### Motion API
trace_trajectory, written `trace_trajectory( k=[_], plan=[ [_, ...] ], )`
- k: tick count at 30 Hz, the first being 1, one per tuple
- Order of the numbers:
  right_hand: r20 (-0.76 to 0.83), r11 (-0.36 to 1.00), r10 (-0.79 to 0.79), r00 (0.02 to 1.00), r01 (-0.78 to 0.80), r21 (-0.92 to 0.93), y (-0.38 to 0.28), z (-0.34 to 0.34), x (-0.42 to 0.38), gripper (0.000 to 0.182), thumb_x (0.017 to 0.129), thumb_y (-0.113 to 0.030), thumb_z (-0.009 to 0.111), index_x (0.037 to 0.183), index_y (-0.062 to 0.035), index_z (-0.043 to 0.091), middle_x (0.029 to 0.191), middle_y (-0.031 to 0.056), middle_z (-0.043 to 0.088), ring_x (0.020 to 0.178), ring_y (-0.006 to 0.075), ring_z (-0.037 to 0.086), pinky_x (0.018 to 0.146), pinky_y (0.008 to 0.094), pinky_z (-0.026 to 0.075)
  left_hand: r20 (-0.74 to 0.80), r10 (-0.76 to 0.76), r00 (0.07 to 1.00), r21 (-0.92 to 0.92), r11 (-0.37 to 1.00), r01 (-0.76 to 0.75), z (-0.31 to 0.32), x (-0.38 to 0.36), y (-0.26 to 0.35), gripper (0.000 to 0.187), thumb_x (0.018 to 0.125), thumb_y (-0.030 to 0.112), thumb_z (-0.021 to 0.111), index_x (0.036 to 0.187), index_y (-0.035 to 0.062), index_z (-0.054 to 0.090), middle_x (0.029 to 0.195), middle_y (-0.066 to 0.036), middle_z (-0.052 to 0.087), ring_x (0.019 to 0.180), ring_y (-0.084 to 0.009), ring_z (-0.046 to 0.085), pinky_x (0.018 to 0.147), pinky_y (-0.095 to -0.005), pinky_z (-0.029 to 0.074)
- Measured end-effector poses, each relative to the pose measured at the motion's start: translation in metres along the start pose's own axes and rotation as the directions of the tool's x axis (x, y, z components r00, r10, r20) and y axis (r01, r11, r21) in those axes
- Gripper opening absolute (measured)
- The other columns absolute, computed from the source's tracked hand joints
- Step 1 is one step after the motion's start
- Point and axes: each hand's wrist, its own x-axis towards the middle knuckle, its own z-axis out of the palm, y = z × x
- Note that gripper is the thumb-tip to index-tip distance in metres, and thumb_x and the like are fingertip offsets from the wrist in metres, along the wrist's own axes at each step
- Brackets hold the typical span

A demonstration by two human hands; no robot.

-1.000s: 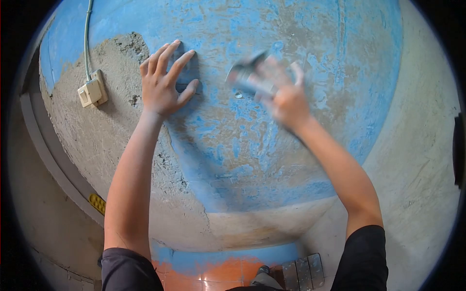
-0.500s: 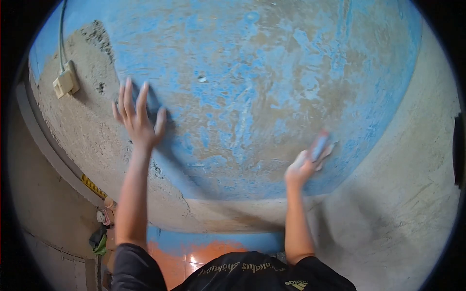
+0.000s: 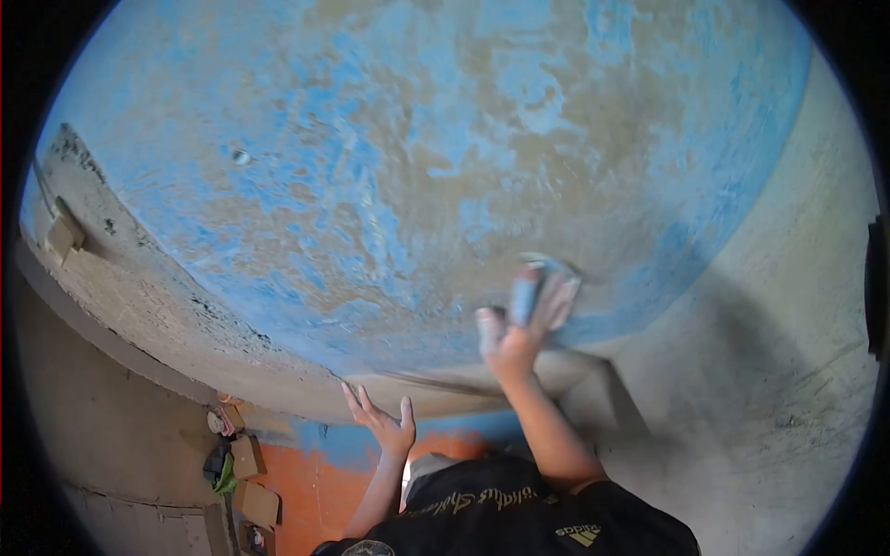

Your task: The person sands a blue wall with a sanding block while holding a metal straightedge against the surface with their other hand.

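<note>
My right hand, blurred by motion, is pressed to the lower part of a wall with patchy blue paint. It grips a thin flat piece whose pale edge shows past the fingertips; its kind is too smeared to tell. A blue band with a reddish end lies along the fingers, and the thumb looks whitish. Lower left, my left hand is open, fingers apart, its fingertips right by the bottom edge of the painted area. Bare grey-brown plaster shows through the blue in many spots.
A pale socket box with a cable sits on the rough plaster strip at left. Below are an orange floor, cardboard boxes and a dark and green bundle. A grey wall adjoins at right.
My left hand has left the wall's upper left and dropped to its bottom edge. My right hand, still gripping the flat piece, has shifted left. The view has turned to the right.
</note>
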Motion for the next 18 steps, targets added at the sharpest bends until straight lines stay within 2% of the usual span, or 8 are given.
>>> trace_trajectory(
  k=[1,4,7,10,13,14,16,18],
  plan=[
    [0.063,0.996,-0.072,0.995,0.075,-0.052,-0.001,0.011,-0.022,0.086,0.095,-0.042,0.059,0.16,0.0033,0.025,0.163,0.0356,0.02,0.153,0.0556,0.009,0.121,0.066,0.004,-0.006,-0.002,1.0,-0.011,1.0,0.002,-0.001,0.003,-0.002,0.095,0.091,0.028,0.07,0.163,0.0092,0.011,0.166,-0.032,0.009,0.151,-0.053,0.015,0.116,-0.0664,0.017],
    [0.204,0.98,0.165,0.965,-0.137,-0.142,0.022,0.027,-0.077,0.082,0.096,-0.039,0.057,0.158,0.0059,0.027,0.163,0.0374,0.018,0.153,0.0545,0.008,0.121,0.0671,0.005,-0.083,-0.007,0.997,-0.03,1.0,0.005,-0.012,0.021,-0.008,0.093,0.093,0.027,0.069,0.163,0.0101,0.01,0.166,-0.031,0.007,0.152,-0.0512,0.013,0.117,-0.0653,0.017],
    [-0.033,0.887,0.451,0.892,-0.444,0.123,0.07,0.037,-0.073,0.078,0.098,-0.036,0.055,0.156,0.0082,0.029,0.164,0.0369,0.016,0.154,0.0531,0.007,0.121,0.067,0.005,-0.154,0.018,0.988,0.04,0.999,-0.012,-0.032,0.037,-0.02,0.091,0.098,0.032,0.065,0.162,0.0054,0.007,0.168,-0.027,0.006,0.154,-0.0475,0.011,0.121,-0.0636,0.014],
    [-0.135,0.891,0.414,0.9,-0.371,0.263,0.068,0.033,-0.037,0.078,0.098,-0.035,0.053,0.156,0.0117,0.026,0.166,0.035,0.013,0.155,0.0522,0.006,0.122,0.0656,0.004,-0.171,-0.054,0.984,0.069,0.995,0.066,-0.044,0.04,-0.037,0.091,0.098,0.032,0.065,0.162,0.0035,0.006,0.167,-0.027,0.006,0.154,-0.0462,0.01,0.122,-0.063,0.013],
    [-0.114,0.968,0.134,0.984,-0.106,0.225,-0.012,0.024,-0.004,0.078,0.098,-0.045,0.058,0.158,-0.0016,0.035,0.166,0.0329,0.016,0.154,0.0543,0.007,0.118,0.0714,0.003,-0.187,-0.065,0.98,0.061,0.995,0.077,-0.05,0.048,-0.052,0.091,0.099,0.032,0.065,0.162,0.0025,0.006,0.166,-0.028,0.007,0.154,-0.0454,0.011,0.122,-0.0623,0.012],
    [-0.035,0.986,0.062,0.997,-0.056,0.158,-0.037,0.024,-0.012,0.079,0.097,-0.049,0.061,0.159,-0.0064,0.036,0.165,0.0333,0.018,0.153,0.056,0.007,0.117,0.0729,0.002,-0.202,-0.066,0.977,0.069,0.994,0.082,-0.052,0.056,-0.057,0.091,0.099,0.032,0.064,0.162,0.0019,0.005,0.166,-0.028,0.006,0.154,-0.045,0.011,0.122,-0.0616,0.012],
    [0.042,0.976,0.013,0.999,-0.021,0.217,-0.062,0.055,-0.051,0.068,0.091,-0.06,0.063,0.148,-0.0245,0.056,0.146,0.0227,0.048,0.149,0.0526,0.022,0.109,0.0822,0.003,-0.224,-0.069,0.972,0.085,0.992,0.09,-0.056,0.074,-0.064,0.091,0.1,0.032,0.064,0.161,0.0007,0.005,0.166,-0.028,0.005,0.154,-0.0443,0.012,0.123,-0.06,0.012],
    [0.106,0.993,-0.033,0.994,0.02,0.118,-0.057,0.083,-0.099,0.072,0.09,-0.06,0.065,0.152,-0.0284,0.049,0.136,0.0172,0.052,0.146,0.0509,0.029,0.109,0.0826,0.004,-0.27,-0.025,0.963,0.087,0.995,0.05,-0.063,0.094,-0.074,0.091,0.101,0.034,0.063,0.161,-0.0003,0.005,0.165,-0.029,0.005,0.153,-0.0434,0.012,0.122,-0.059,0.013]
  ],
)
